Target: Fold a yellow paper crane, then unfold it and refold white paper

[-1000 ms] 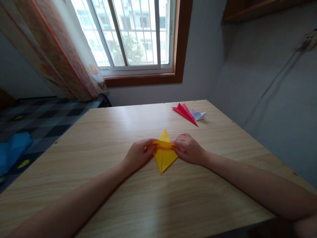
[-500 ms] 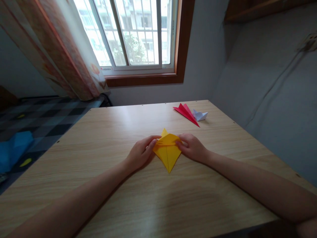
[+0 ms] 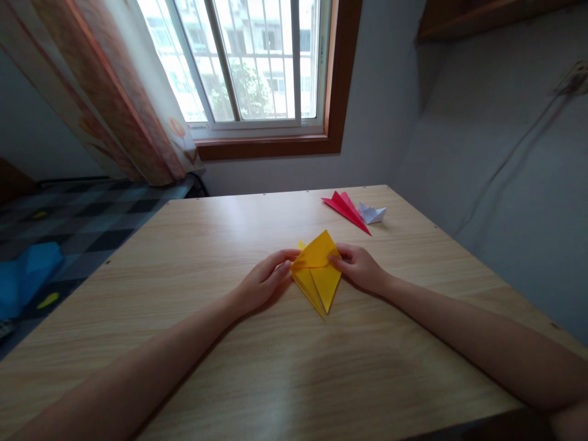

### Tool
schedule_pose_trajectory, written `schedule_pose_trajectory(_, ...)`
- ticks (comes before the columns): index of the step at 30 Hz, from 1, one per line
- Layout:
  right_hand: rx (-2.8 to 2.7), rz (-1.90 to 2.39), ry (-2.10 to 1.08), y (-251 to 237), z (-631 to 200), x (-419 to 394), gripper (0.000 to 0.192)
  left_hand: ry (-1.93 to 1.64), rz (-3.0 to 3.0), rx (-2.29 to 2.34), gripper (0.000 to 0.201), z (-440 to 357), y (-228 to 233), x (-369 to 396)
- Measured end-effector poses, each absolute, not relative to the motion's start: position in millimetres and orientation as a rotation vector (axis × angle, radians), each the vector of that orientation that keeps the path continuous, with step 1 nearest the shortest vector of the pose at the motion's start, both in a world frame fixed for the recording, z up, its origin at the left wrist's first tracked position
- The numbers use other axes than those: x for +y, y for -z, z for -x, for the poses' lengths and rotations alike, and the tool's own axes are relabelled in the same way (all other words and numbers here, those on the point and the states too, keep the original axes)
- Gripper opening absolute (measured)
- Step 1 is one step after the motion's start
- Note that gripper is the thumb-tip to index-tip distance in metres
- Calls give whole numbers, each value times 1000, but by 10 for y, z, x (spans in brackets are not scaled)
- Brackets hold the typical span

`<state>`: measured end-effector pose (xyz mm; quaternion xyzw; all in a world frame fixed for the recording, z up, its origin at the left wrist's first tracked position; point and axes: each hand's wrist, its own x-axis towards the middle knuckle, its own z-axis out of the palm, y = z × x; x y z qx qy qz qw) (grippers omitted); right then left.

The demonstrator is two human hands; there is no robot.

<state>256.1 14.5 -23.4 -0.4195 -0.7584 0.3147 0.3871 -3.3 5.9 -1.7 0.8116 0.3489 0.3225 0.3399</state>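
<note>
A folded piece of yellow origami paper is between my hands over the middle of the table. It has a kite-like outline, with a broad upper flap, a crease across its middle and two lower points slightly apart. My left hand pinches its left corner between thumb and fingers. On the opposite side, my right hand grips the right edge, thumb on the front face and fingers behind. A small yellow tip shows behind the flap at the upper left.
A red paper plane and a white paper boat lie beside each other toward the back right of the wooden table. At the left, a blue folded paper rests on a checked cloth. A window stands behind the table.
The yellow paper's upper flap now stands taller and pointed, where it was lower and rounded. Its lower tip has split into two points. The paper has shifted slightly right.
</note>
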Motion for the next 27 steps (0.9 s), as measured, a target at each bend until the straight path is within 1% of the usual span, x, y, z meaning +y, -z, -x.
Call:
schedule_pose_trajectory(4, -1929, 1066, -816, 221, -2556, 137, 24, -797, -2243, 924, 38, 42, -3, 28)
schedule_pose_trajectory(8, -1933, 1039, -857, 231, -2546, 126, 23, -737, -2367, 901, 37, 49, -9, 23)
schedule_pose_trajectory(19, -1988, 978, -884, 208, -2524, 75, 24, -675, -2433, 906, 34, 43, 6, 27)
schedule_pose_trajectory(24, -2078, 961, -763, 203, -2522, 66, 25, -695, -2438, 921, 29, 31, 5, 19)
schedule_pose_trajectory(27, -2129, 948, -659, 198, -2519, 59, 24, -698, -2457, 943, 29, 18, 5, 14)
